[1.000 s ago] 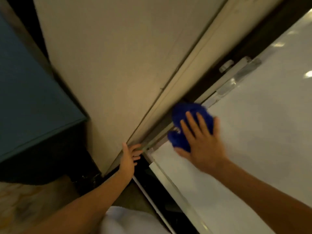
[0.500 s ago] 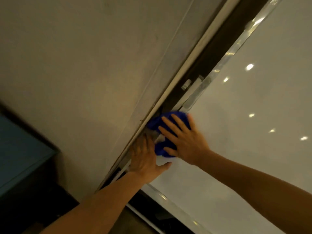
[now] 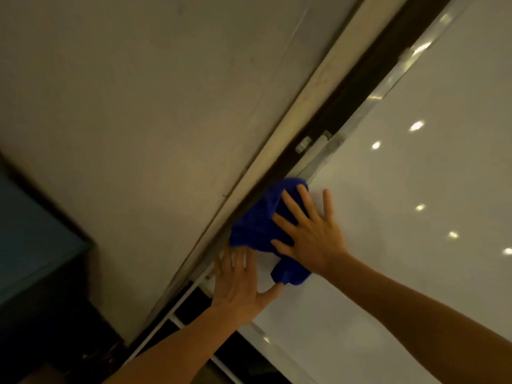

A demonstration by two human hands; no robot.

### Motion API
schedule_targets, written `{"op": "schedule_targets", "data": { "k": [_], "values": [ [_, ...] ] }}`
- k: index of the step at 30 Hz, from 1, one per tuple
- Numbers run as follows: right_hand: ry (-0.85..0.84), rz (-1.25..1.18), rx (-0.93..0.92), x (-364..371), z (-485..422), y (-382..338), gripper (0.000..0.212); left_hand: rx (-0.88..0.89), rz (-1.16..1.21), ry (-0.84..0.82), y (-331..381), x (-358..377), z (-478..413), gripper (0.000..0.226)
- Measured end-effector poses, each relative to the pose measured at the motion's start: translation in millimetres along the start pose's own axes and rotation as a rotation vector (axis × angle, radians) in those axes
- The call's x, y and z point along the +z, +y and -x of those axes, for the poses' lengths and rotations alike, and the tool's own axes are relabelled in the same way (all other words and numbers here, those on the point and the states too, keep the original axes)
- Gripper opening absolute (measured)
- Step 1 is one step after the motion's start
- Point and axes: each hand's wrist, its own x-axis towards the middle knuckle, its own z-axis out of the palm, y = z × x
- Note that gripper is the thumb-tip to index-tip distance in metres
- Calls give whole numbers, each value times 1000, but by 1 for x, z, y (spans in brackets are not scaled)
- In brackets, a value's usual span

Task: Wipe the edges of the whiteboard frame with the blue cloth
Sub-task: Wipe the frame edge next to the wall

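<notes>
The blue cloth (image 3: 257,225) is bunched against the silver frame (image 3: 368,112) along the left edge of the white whiteboard (image 3: 401,245). My right hand (image 3: 307,231) lies flat on the cloth with fingers spread, pressing it onto the frame and board. A tail of the cloth pokes out below my palm. My left hand (image 3: 238,284) rests flat on the board's lower-left corner just below the cloth, its thumb touching the cloth's tail. Its fingers are spread and hold nothing.
A beige wall (image 3: 138,106) and a pale trim strip (image 3: 304,112) run beside the board, with a dark gap between trim and frame. A small clip (image 3: 303,144) sits in that gap. A teal cabinet (image 3: 33,245) stands at the left.
My right hand slid the cloth up along the left frame edge. My left hand came onto the board's lower-left corner and stays there. The view tilted upward.
</notes>
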Motion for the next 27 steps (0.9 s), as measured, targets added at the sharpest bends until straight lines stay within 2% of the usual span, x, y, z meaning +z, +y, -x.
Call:
{"op": "schedule_targets", "data": {
  "k": [3, 6, 8, 9, 11, 12, 14, 16, 20, 24, 25, 26, 27],
  "values": [
    [146, 61, 154, -27, -22, 66, 74, -20, 119, 123, 12, 7, -4, 117],
    [308, -13, 417, -55, -38, 149, 81, -70, 170, 226, 38, 16, -13, 118],
    [325, -66, 526, -64, -37, 169, 89, -102, 181, 281, 57, 20, -20, 118],
    [323, -45, 476, -61, -34, 162, 93, -115, 190, 310, 65, 21, -23, 117],
    [318, 27, 208, -45, -25, 128, 97, -146, 226, 375, 80, 20, -28, 114],
    [305, 42, 63, -39, -19, 114, 97, -168, 240, 404, 89, 19, -29, 111],
    [327, 102, -77, -35, -19, 115, 90, -203, 245, 467, 109, 15, -32, 105],
    [364, 189, -43, -50, -35, 140, 84, -185, 224, 493, 126, 9, -36, 103],
    [416, 293, 221, -99, -64, 228, 81, -68, 152, 547, 169, -21, -55, 105],
    [440, 198, 515, -140, -67, 306, 74, -14, 30, 665, 208, -77, -90, 106],
    [483, 174, 497, -139, -67, 309, 70, -2, -1, 684, 215, -94, -100, 106],
    [524, 156, 388, -134, -67, 305, 68, 18, -26, 701, 220, -109, -110, 106],
    [530, 140, 197, -126, -65, 295, 68, 39, -49, 714, 224, -122, -119, 107]
  ]
}}
